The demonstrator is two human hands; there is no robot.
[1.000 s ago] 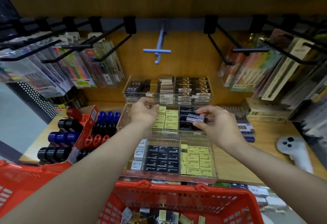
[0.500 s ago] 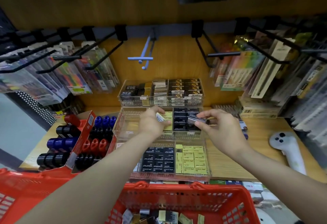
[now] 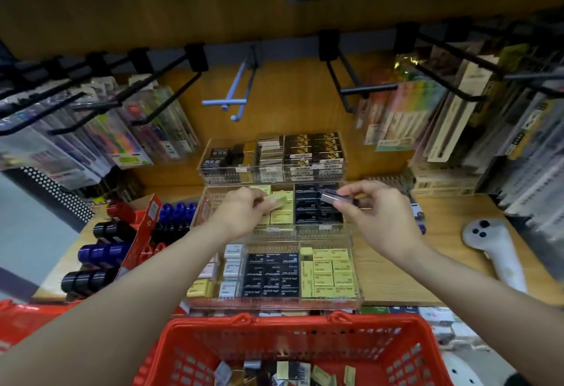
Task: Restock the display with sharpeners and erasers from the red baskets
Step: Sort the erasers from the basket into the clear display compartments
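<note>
Both hands hold erasers above the middle tray (image 3: 201,217).
Left grip (image 3: 241,214) pinches a yellow eraser (image 3: 276,202); right grip (image 3: 375,214) pinches a dark eraser (image 3: 331,197). The red basket (image 3: 290,324) sits at the counter's (image 3: 442,263) near edge.

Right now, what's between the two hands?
In the head view, the middle clear tray shows between the left hand and right hand: yellow erasers, then black ones.

The red basket (image 3: 293,343) is cut off below, its small packets (image 3: 293,370) too blurred to read.
</note>
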